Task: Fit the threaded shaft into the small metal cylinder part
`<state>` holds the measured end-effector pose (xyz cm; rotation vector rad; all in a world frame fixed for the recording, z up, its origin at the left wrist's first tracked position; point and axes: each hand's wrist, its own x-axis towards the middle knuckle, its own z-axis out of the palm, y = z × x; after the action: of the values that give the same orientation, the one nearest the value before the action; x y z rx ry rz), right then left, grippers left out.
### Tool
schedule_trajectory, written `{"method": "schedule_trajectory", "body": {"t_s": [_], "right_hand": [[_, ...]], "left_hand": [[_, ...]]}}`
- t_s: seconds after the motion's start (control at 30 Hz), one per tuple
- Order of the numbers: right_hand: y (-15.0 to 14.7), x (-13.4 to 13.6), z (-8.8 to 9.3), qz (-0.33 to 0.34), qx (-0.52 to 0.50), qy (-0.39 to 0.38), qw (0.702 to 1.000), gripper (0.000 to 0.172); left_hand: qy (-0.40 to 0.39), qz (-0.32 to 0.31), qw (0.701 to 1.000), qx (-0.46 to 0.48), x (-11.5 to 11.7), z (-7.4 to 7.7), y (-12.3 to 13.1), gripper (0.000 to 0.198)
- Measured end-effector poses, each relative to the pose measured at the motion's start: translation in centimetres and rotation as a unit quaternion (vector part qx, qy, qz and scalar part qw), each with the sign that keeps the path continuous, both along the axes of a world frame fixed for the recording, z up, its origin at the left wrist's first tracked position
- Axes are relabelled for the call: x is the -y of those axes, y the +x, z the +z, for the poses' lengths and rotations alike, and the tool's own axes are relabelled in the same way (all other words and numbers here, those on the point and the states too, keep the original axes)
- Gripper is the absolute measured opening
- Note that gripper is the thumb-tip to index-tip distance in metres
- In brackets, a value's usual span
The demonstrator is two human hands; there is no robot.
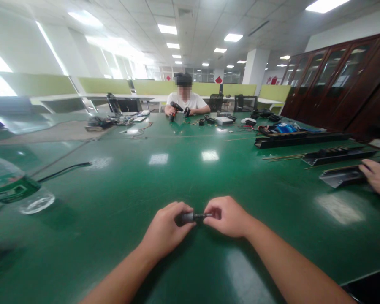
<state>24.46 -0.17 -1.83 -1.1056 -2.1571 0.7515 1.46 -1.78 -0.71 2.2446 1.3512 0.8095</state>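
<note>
Near the front middle of the green table, my left hand (169, 226) is closed around a small grey metal cylinder (188, 217). A thin dark shaft (199, 215) sticks out of the cylinder to the right. My right hand (225, 216) pinches the far end of this shaft between thumb and fingertips. The two hands face each other, with a short stretch of shaft showing between them. Part of the cylinder is hidden by my left fingers, and its exact kind is too small to make out.
A clear plastic bottle (15, 185) lies at left beside a black cable (66, 171). Black metal channels (304, 139) line the right, where another person's hand (378, 175) rests on one. Across the table (129, 169) sits a person (185, 99) holding a power drill (174, 110).
</note>
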Motion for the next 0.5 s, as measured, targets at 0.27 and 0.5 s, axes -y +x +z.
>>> {"method": "schedule_trajectory", "body": {"t_s": [0.27, 0.5], "right_hand": [[0.24, -0.22, -0.01, -0.023, 0.007, 0.004, 1.0, 0.008], [0.34, -0.32, -0.07, -0.028, 0.005, -0.001, 1.0, 0.008]], "left_hand": [[0.001, 0.012, 1.0, 0.006, -0.3, 0.07, -0.3, 0.015], [0.0, 0.015, 1.0, 0.001, -0.46, -0.06, -0.59, 0.016]]}}
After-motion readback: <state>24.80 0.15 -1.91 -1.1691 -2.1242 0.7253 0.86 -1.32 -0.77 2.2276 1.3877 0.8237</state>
